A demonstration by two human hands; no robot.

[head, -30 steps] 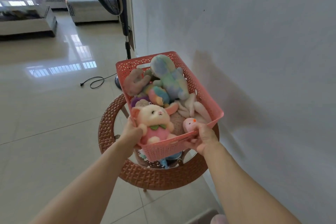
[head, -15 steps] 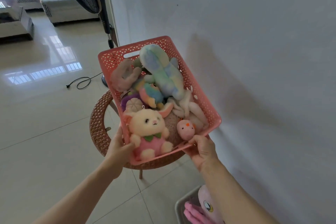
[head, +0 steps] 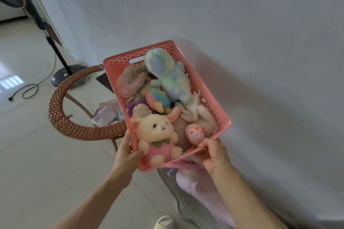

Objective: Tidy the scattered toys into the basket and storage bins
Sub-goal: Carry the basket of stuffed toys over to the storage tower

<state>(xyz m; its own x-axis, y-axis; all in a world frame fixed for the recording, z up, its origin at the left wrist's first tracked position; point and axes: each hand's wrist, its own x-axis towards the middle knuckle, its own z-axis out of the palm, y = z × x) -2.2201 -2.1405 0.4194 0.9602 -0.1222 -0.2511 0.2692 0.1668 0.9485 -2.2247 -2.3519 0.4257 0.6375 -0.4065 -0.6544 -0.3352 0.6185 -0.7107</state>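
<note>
A pink perforated plastic basket (head: 210, 96) full of soft toys hangs in the air in front of a white wall. My left hand (head: 128, 154) grips its near left corner and my right hand (head: 214, 152) grips its near right rim. Inside lie a cream bunny in a pink outfit (head: 158, 135), a small pink chick (head: 195, 133), a pastel rainbow plush (head: 169, 78), a white plush (head: 199, 113) and others. Below the basket, a grey storage bin (head: 178, 199) on the floor holds a large pale pink plush (head: 201, 188).
A round wicker-rimmed glass table (head: 68, 122) stands to the left, with small items on its lower shelf. A standing fan (head: 55, 61) with a loose cord is at the back left. A pale slipper (head: 164, 222) shows at the bottom.
Both hands have lifted the basket off the wicker table and carried it right and toward me, over the grey bin. The view has swung down and right.
</note>
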